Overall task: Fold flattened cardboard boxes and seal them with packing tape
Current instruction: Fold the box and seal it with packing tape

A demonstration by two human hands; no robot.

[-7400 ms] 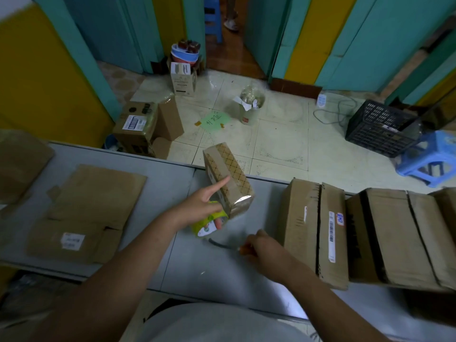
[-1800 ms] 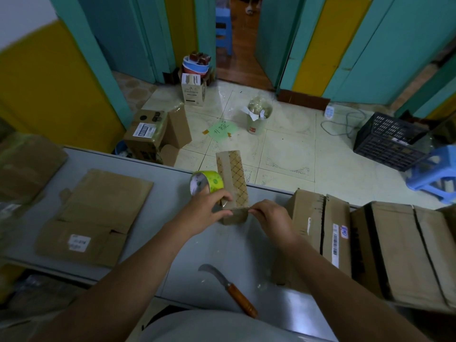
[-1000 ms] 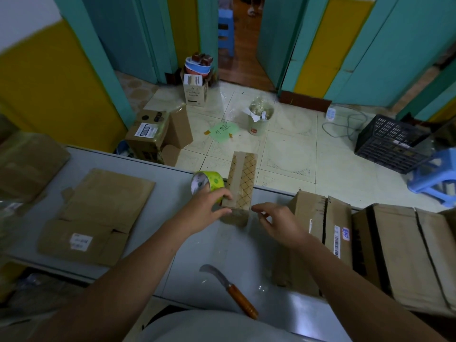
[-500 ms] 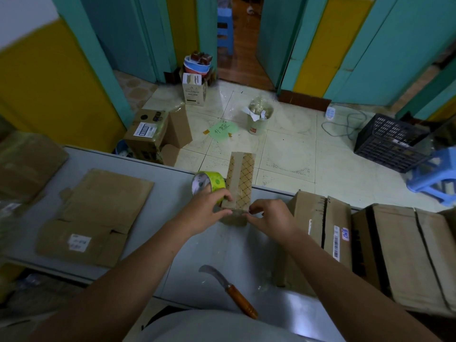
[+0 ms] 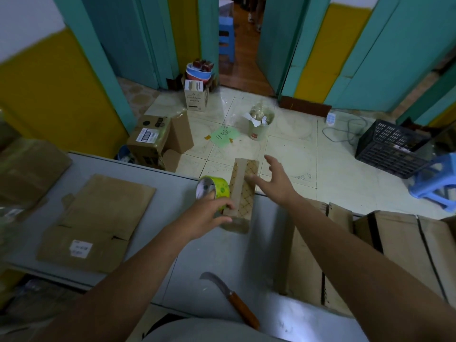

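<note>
From the head view: small lattice-printed box (image 5: 243, 191) upright at the far edge of the worktop (image 5: 209, 255), about midway along it, a plain strip running up its near face; yellow-green tape roll (image 5: 214, 190) just beside it on the left, touching or nearly so; left hand (image 5: 206, 215) curled round the lower rim of the roll, thumb lying against the foot of the box; right hand (image 5: 276, 186) open with fingers spread, at the box's upper right corner, contact impossible to confirm; knife (image 5: 232, 297) with a wooden handle at the near edge, well apart from both hands; flattened cardboard (image 5: 98, 218) towards the left end, stack of flat cartons (image 5: 394, 243) at the right end. Likely light and hollow, tall for its footprint, so easy to tip off the far edge; thin walls probably stiff at the corners and yielding mid-panel; glossy foot probably slippery. Best taken across the two narrow sides near the middle, or steadied from the top with a flat palm while laying tape; no squeezing of the broad faces.
</note>
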